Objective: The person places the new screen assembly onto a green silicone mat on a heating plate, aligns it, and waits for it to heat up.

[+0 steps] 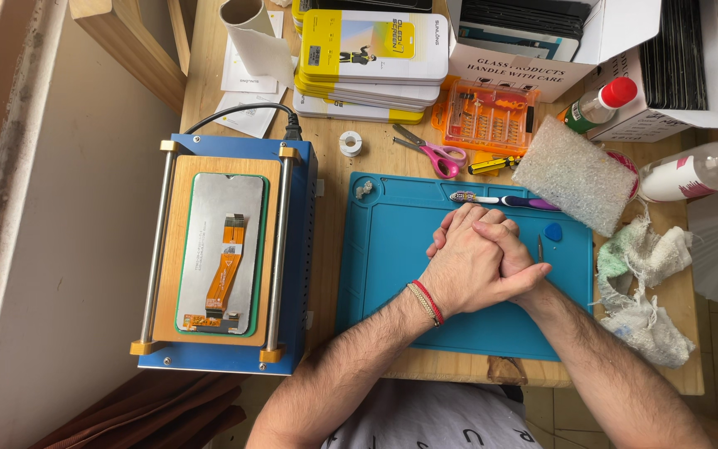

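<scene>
My left hand (459, 266) and my right hand (515, 259) are clasped together, fingers interlaced, resting on the blue silicone work mat (392, 274). Neither holds any object. A red cord and a bead bracelet sit on my left wrist. Just beyond the fingers lies a toothbrush (500, 199) with a white and purple handle. A thin metal tool (540, 247) and a blue pick (553, 232) lie on the mat to the right of my hands. At the left, a phone screen panel (222, 249) with an orange flex cable lies face down on a blue heating machine (297, 274).
Pink-handled scissors (438, 155), an orange screwdriver-bit case (485, 112), a foam block (573, 173), a small tape roll (351, 143) and stacked yellow-and-white boxes (371, 58) crowd the back of the wooden table. Bottles (683, 173) and crumpled cloths (646, 291) sit at the right edge.
</scene>
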